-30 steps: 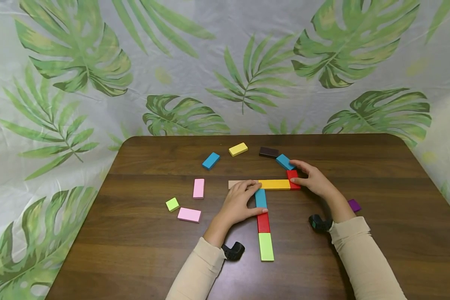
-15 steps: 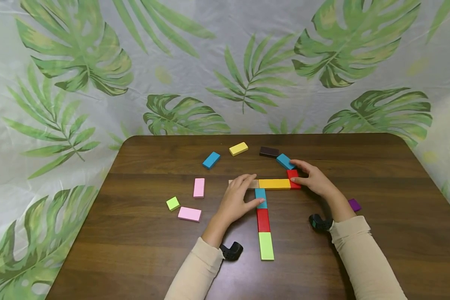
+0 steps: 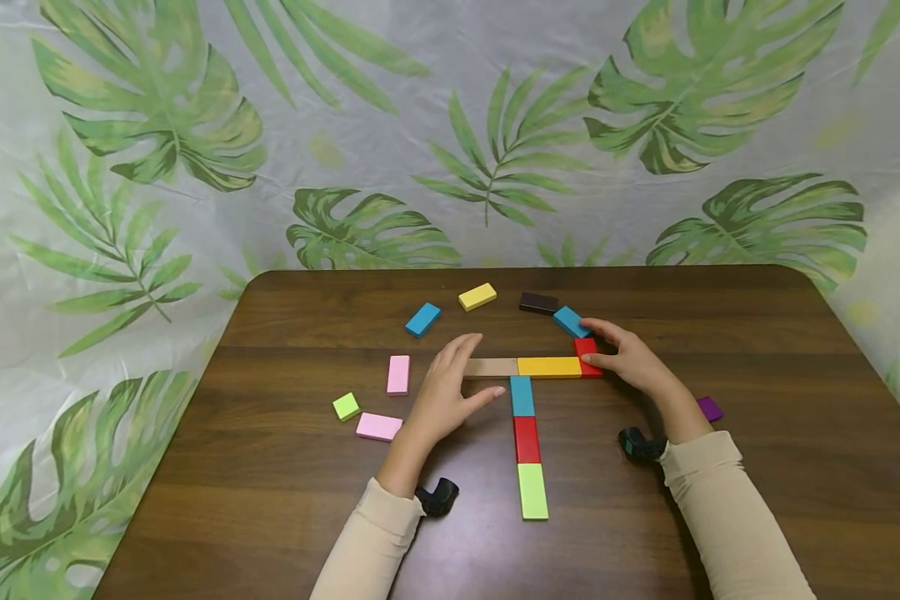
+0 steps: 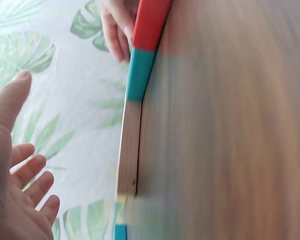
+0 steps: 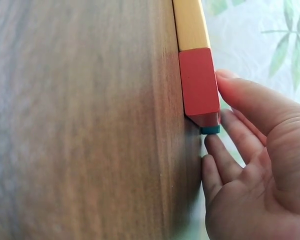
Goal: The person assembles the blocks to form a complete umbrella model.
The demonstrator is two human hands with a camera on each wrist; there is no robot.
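Observation:
My left hand (image 3: 444, 387) hovers over the left end of a tan block (image 3: 491, 367), fingers extended and thumb apart, holding nothing. In the left wrist view its palm faces the blocks. A yellow-orange block (image 3: 549, 367) continues the row from the tan one, with a red block (image 3: 585, 357) set crosswise at its right end. My right hand (image 3: 630, 360) rests there, thumb on the red block and a fingertip at a blue block (image 3: 570, 322). Below the row runs a column: a teal block (image 3: 522, 396), another red block (image 3: 527, 440) and a lime block (image 3: 532, 492).
Around the left lie two pink blocks (image 3: 398, 375), a small lime block (image 3: 346, 407) and a blue block (image 3: 423, 320). A yellow block (image 3: 477, 297) and a dark brown block (image 3: 538, 303) lie farther back. A purple block (image 3: 710, 408) is beside my right wrist.
My left hand has moved left, off the teal block and the middle of the row, uncovering most of the tan block. My right hand and the blocks stay in place.

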